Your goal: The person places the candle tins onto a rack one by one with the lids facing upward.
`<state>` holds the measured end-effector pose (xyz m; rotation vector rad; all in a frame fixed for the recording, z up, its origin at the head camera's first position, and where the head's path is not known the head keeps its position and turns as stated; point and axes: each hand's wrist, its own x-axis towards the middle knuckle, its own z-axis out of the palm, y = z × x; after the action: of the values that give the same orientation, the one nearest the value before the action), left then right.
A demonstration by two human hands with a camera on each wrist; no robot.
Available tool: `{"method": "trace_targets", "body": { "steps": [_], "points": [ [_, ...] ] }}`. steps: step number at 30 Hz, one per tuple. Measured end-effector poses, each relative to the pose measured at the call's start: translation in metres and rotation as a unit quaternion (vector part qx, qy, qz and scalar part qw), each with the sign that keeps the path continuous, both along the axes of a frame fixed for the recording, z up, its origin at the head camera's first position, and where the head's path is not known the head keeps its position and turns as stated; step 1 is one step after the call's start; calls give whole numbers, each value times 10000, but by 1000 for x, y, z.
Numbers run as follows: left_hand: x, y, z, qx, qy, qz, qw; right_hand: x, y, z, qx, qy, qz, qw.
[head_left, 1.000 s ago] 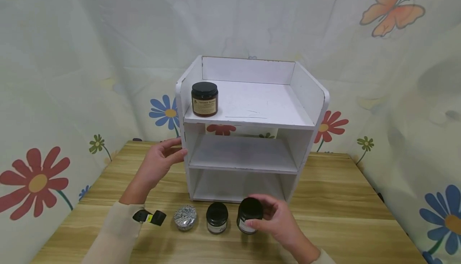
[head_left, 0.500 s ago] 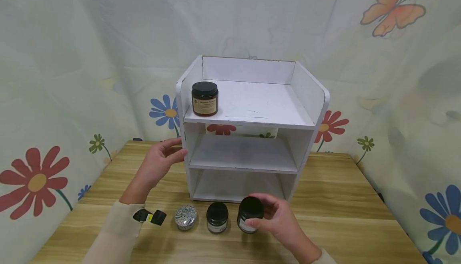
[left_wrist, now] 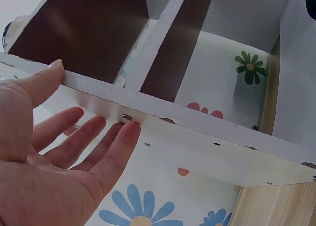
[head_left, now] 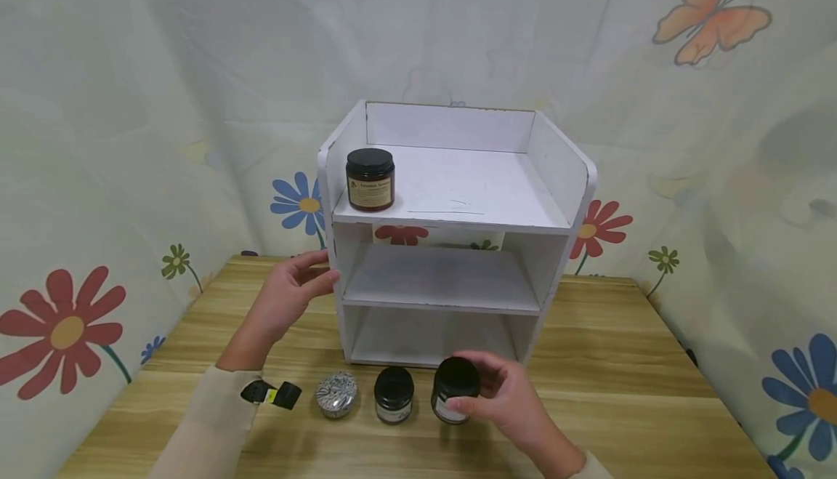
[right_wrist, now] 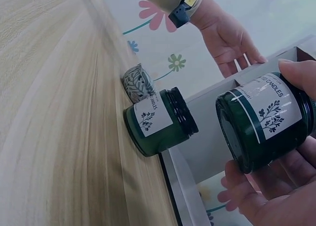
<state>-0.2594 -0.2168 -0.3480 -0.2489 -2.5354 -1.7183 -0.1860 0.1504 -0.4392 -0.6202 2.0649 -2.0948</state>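
Note:
My right hand (head_left: pixel 506 399) grips a dark green glass candle jar (head_left: pixel 455 379) with a black lid, thumb on one side and fingers round the other. In the right wrist view this candle jar (right_wrist: pixel 261 119) is tilted and its base shows, apart from the table. A second green candle jar (head_left: pixel 394 394) stands to its left, and further left lies a round patterned tin (head_left: pixel 336 395). My left hand (head_left: pixel 288 294) touches the left side of a white shelf unit (head_left: pixel 484 184); in the left wrist view its fingers (left_wrist: pixel 121 147) are extended against the panel, thumb at the front edge.
An amber jar (head_left: pixel 370 182) with a black lid stands at the left of the shelf unit's top level. Below are two lower shelf levels. The wooden table (head_left: pixel 608 363) runs back to a floral curtain (head_left: pixel 196 101), which also hangs along both sides.

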Motion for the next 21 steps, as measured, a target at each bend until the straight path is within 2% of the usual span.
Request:
{"method": "trace_targets", "body": {
  "steps": [21],
  "points": [
    [0,-1,0,4,-24,-6,10000,-1,3,5,63,84,41,9999]
  ]
}}
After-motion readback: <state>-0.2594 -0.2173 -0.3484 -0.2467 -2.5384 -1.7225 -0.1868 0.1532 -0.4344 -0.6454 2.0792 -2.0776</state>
